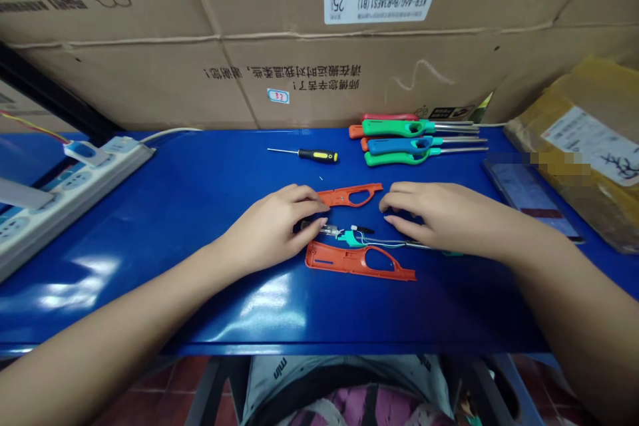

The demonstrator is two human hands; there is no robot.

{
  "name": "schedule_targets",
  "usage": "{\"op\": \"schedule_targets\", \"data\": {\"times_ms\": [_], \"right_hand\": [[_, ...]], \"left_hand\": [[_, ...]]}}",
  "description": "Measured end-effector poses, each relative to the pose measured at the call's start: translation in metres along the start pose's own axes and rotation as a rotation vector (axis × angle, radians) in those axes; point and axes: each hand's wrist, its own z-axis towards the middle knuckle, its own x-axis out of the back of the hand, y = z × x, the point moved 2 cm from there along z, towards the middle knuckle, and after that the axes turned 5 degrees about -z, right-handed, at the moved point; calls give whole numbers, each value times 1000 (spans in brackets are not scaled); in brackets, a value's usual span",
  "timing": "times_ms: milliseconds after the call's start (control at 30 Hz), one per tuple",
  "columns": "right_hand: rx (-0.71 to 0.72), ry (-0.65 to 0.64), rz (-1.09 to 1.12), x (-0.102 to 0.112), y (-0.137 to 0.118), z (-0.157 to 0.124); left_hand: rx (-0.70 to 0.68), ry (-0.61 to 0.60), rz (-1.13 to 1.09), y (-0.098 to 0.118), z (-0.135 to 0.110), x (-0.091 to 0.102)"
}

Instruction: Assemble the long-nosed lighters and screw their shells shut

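Note:
My left hand (pixel 277 223) lies over the left end of the lighter parts, thumb and fingers apart. Its fingertips rest by the upper orange handle half (pixel 342 197), and the thumb lies over the end of a clear fuel tank (pixel 328 229). Thin white wires and a teal piece (pixel 351 238) join the tank to a metal rod (pixel 399 243). A small black part (pixel 363 229) sits above them. Below lies the other orange handle half (pixel 349 259), inner side up. My right hand (pixel 432 213) is loosely curled above the rod, with nothing visible between its parted thumb and fingers.
A black and yellow screwdriver (pixel 318 156) lies further back. Several assembled lighters (pixel 399 144) are piled at the back right. A phone (pixel 532 200) and a yellow package (pixel 579 146) stand right; a power strip (pixel 74 193) lies left. Cardboard boxes (pixel 299 100) wall the back.

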Motion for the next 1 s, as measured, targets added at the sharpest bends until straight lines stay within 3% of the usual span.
{"op": "schedule_targets", "data": {"times_ms": [133,267,433,567,767,1000], "right_hand": [[-26,-102,132,6,12,-12],[-18,-238,189,4,23,-20],[-54,-113,151,-5,28,-10],[-68,-22,106,-10,29,-1],[-75,-87,165,-2,29,-6],[-119,-164,126,3,40,-15]], "left_hand": [[-105,13,34,5,0,3],[-249,-46,63,14,-3,5],[-382,-130,81,15,-5,-1],[-366,-91,90,13,-5,-4],[-308,-36,-33,14,-6,-6],[-269,112,-94,13,-2,-1]]}}
